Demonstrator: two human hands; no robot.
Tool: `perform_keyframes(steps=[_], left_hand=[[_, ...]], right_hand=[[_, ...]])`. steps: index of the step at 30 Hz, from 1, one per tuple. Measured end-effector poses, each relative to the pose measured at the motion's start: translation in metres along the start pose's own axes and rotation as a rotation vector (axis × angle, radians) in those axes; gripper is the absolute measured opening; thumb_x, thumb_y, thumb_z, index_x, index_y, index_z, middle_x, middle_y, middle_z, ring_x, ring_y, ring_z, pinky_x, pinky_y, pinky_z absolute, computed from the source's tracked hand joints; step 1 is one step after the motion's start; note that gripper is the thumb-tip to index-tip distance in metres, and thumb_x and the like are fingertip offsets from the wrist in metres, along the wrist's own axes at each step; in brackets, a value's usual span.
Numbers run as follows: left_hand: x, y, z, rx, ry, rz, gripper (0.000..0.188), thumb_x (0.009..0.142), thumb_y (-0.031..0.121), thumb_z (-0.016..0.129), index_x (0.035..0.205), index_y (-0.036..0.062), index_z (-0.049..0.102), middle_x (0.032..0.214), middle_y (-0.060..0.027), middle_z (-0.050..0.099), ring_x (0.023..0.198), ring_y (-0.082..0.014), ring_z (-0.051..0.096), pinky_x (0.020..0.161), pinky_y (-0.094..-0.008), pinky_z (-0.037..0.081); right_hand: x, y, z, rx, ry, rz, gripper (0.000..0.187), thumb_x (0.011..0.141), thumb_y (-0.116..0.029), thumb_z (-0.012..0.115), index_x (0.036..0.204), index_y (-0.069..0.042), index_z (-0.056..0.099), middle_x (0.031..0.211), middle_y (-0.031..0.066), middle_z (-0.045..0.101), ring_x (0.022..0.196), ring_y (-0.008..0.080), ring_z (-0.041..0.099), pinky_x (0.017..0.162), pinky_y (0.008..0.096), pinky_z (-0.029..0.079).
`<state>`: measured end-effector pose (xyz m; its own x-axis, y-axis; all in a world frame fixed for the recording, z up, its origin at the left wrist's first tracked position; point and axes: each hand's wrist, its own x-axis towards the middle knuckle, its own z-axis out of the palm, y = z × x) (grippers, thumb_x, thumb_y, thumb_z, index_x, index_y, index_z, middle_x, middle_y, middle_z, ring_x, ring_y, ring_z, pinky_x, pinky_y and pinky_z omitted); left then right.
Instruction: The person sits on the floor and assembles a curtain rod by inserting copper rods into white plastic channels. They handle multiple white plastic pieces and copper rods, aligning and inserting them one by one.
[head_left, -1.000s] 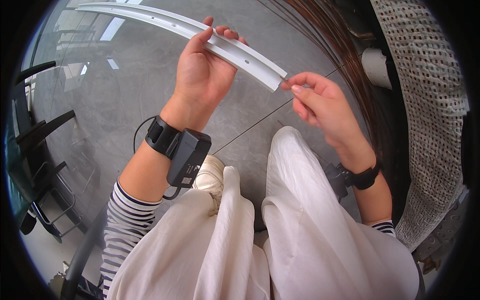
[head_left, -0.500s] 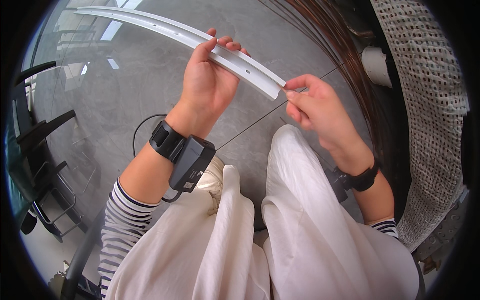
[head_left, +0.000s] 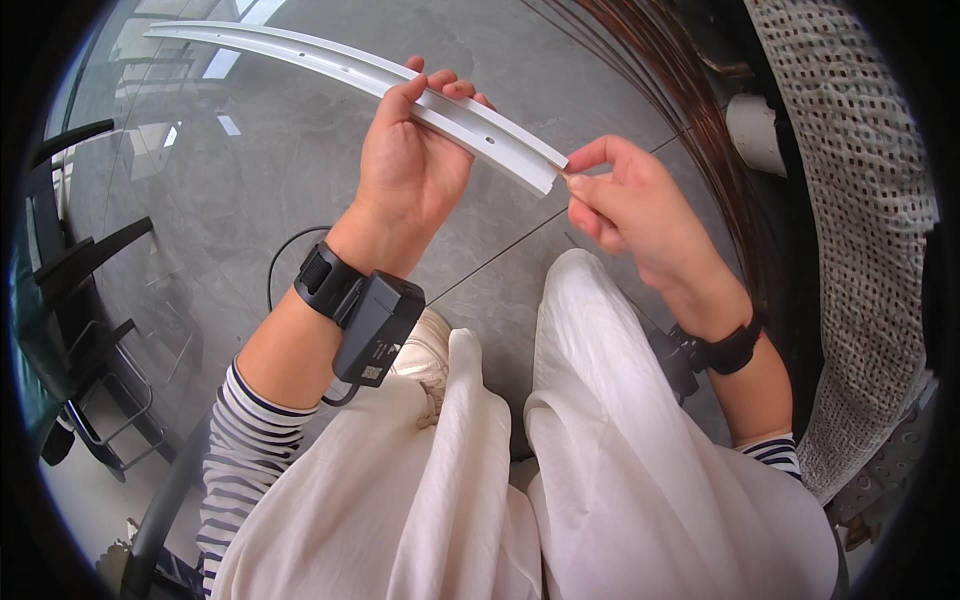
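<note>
A long white channel rail (head_left: 515,155) with raised edges and several small holes runs from the far left toward me. My left hand (head_left: 415,165) is closed around it a short way from its near end, with the thumb on top and fingers behind. At that near end is my right hand (head_left: 640,205). Its thumb and index finger are pinched together at the rail's corner, and the other fingers are curled. Whatever lies between these fingertips is too small to make out.
Below is a grey tiled floor (head_left: 290,170). A bundle of thin brown rods (head_left: 690,110) lies at the far right, near a white cylinder (head_left: 755,135) and a woven patterned cloth (head_left: 850,150). Black chair parts (head_left: 90,250) stand at the left. My knees in white cloth are underneath.
The rail's near end and both hands have shifted slightly left and away from me. The rail's far end has dropped a little in view. Both grips look the same.
</note>
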<state>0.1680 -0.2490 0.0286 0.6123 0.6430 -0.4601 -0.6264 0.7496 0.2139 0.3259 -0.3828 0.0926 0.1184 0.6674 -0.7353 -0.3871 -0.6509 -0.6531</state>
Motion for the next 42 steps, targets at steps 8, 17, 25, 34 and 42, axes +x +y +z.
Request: perform_keyframes(steps=[8,17,25,34,42], left_hand=[[-0.005,0.0,0.002,-0.015,-0.011,0.01,0.027,0.098,0.007,0.041,0.124,0.0129,0.036,0.095,-0.0053,0.051,0.087,-0.0182,0.054,0.092,-0.0453,0.047],[-0.005,0.008,-0.001,-0.023,-0.041,0.001,0.029,0.098,0.006,0.043,0.126,0.0124,0.037,0.096,-0.006,0.052,0.089,-0.0196,0.055,0.093,-0.0461,0.047],[0.007,0.04,-0.011,0.075,0.049,0.062,0.027,0.101,0.011,0.046,0.128,0.0102,0.042,0.11,-0.0082,0.058,0.112,-0.0238,0.057,0.103,-0.0505,0.046],[-0.023,0.0,0.01,0.514,0.001,-0.226,0.061,0.101,0.027,0.056,0.154,0.015,0.028,0.148,-0.005,0.045,0.131,-0.0179,0.047,0.112,-0.0395,0.036],[-0.051,-0.031,-0.004,0.262,0.13,-0.314,0.047,0.099,0.026,0.058,0.143,0.0141,0.044,0.143,-0.0039,0.052,0.133,-0.0229,0.047,0.114,-0.0417,0.034]], right_hand=[[0.003,0.001,-0.001,-0.016,-0.061,-0.019,0.019,0.095,-0.007,0.055,0.109,0.003,0.047,0.067,0.004,0.057,0.052,0.0039,0.041,0.042,0.0212,0.027],[0.011,0.006,0.001,-0.065,-0.109,-0.119,0.017,0.095,-0.008,0.055,0.107,0.001,0.046,0.066,0.0024,0.056,0.052,0.0044,0.041,0.046,0.0219,0.03],[0.039,0.007,-0.066,-0.42,-0.093,-0.394,0.012,0.097,-0.008,0.055,0.108,-0.004,0.054,0.075,0.0019,0.064,0.06,0.0055,0.048,0.058,0.024,0.039],[0.038,-0.027,-0.068,-0.825,0.384,-1.169,0.048,0.092,-0.011,0.065,0.137,-0.005,0.049,0.128,0.0137,0.062,0.116,0.0287,0.062,0.095,0.0366,0.048],[-0.033,0.063,-0.004,-1.278,0.214,-0.491,0.057,0.073,-0.007,0.073,0.124,-0.003,0.048,0.094,0.0136,0.057,0.084,0.034,0.063,0.07,0.0417,0.054]])
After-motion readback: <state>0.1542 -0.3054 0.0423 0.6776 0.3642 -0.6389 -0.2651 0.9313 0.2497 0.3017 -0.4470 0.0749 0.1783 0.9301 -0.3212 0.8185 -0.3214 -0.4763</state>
